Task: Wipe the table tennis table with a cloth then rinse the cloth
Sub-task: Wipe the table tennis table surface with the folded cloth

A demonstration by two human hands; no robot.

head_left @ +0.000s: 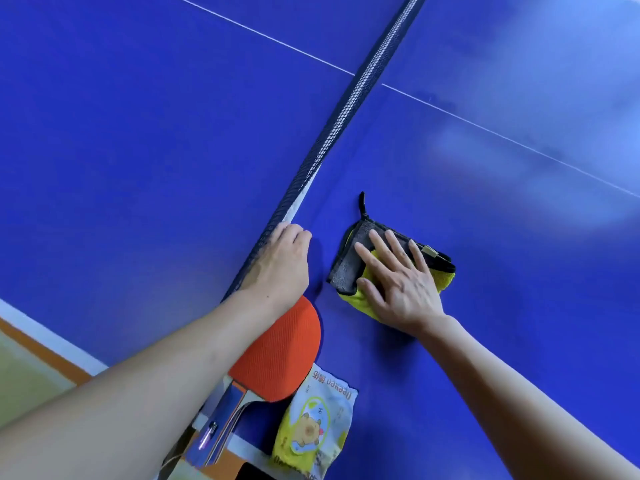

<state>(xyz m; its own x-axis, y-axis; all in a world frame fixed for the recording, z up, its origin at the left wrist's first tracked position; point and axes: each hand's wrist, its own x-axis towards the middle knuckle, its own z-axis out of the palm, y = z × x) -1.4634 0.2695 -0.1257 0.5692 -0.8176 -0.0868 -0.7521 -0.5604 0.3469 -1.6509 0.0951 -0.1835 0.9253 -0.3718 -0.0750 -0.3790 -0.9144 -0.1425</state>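
The folded cloth point(349, 268), grey on one face and yellow on the other with a dark hanging loop at its far corner, lies flat on the blue desk point(502, 306) just to the right of the net point(341, 116), on the near half of that side. The right hand point(398, 282) lies palm down on top of it, fingers straight and spread apart, pressing the cloth against the surface rather than curling round it; the fingertips reach toward the grey far-left part while the heel of the palm covers the yellow near edge, so grey fabric shows beyond the fingers and a yellow fold sticks out to the right of the hand. The left hand point(280, 261) is near the cloth but apart from it, resting on the desk right beside the net with its fingers bent down at the net's lower edge; whether they grip the mesh cannot be told. Under the left forearm, close to the near edge of the desk, lies a paddle point(284, 355) with a red rubber face and a wooden handle. Just beside the paddle and partly tucked under its head is a yellow-and-white printed packet point(318, 424) with a cartoon animal on it. A thin white line point(519, 142) crosses the desk beyond the cloth.
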